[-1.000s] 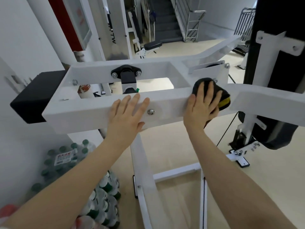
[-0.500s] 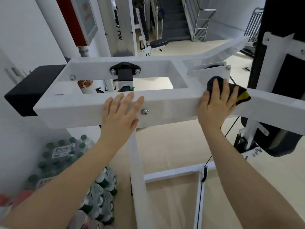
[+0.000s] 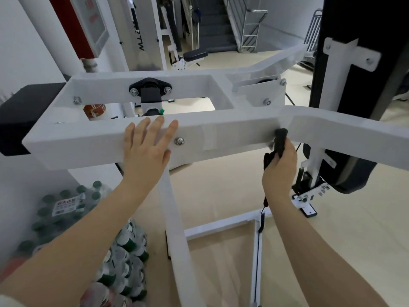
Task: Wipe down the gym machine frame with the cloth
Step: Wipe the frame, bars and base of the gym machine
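Note:
The white gym machine frame (image 3: 221, 134) runs across the view as a thick horizontal beam with a rectangular opening behind it. My left hand (image 3: 146, 149) rests flat on the beam's front face, fingers straight, just left of a bolt. My right hand (image 3: 280, 169) sits below the beam's lower edge and grips a dark cloth (image 3: 280, 140), bunched up. The cloth's top end touches the front face of the beam near its bend. Part of the cloth is hidden inside my fist.
A black pad (image 3: 354, 85) on a white post stands at the right. Shrink-wrapped packs of water bottles (image 3: 66, 209) lie on the floor at lower left. The machine's white upright and base bars (image 3: 177, 229) run down between my arms. A black block (image 3: 22, 116) caps the frame's left end.
My right hand has come off the top of the beam and dropped below its lower edge, going from flat on the cloth to gripping it bunched. My left hand has stayed on the beam.

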